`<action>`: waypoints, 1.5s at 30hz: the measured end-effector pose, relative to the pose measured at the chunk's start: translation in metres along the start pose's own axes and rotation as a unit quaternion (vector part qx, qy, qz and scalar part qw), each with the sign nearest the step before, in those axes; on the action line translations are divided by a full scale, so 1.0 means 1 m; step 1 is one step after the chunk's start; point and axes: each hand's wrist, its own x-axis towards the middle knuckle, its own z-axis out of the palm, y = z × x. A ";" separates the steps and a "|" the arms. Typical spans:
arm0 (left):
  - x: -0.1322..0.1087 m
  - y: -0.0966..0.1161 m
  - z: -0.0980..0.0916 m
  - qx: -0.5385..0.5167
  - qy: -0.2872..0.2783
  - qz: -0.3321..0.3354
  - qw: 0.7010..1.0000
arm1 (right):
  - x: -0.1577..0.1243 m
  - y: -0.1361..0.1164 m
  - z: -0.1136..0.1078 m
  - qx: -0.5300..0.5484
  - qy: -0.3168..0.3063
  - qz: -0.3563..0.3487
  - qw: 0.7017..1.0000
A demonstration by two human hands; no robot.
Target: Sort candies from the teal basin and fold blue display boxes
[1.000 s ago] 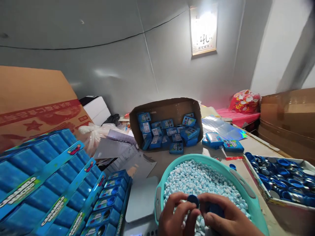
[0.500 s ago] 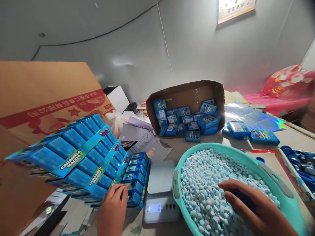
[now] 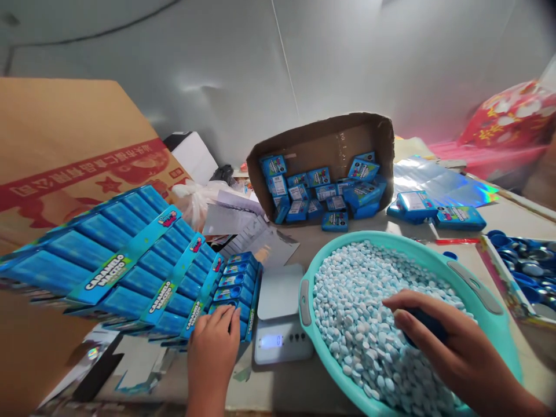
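At the near end of a display tray [image 3: 253,310] of small blue candy boxes [image 3: 237,279], my left hand [image 3: 216,341] has its fingers bent together over a front box, which they mostly cover. My right hand [image 3: 454,339] is over a turquoise basin [image 3: 309,333] filled with pale blue and white candy tablets [image 3: 365,307]. Its thumb and fingers are closed round a dark blue object [image 3: 428,327], largely hidden by the hand. Between the hands stands a white digital scale [image 3: 281,295], nothing on its plate, its display reading 0.
Stacked blue candy trays [image 3: 125,255] lean at the left before a large carton [image 3: 69,121]. Behind the basin, an open cardboard box [image 3: 321,136] lies on its side with blue packets inside. More packets [image 3: 460,217] and a tray of blue caps [image 3: 521,260] are at the right.
My left hand has moved right and farther over the front boxes, covering more of them. My right hand stays over the tablets with the dark blue object. The whole view has shifted slightly.
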 end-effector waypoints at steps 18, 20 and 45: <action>-0.008 0.006 0.013 -0.066 0.016 -0.177 0.982 | 0.001 -0.006 -0.001 0.028 -0.023 0.042 0.998; -0.006 0.019 0.008 -0.064 0.090 -0.159 0.981 | 0.000 -0.004 0.000 0.052 -0.032 0.075 0.995; 0.020 0.245 -0.084 -0.534 0.152 0.179 0.812 | 0.003 -0.005 0.002 0.235 -0.052 0.221 0.945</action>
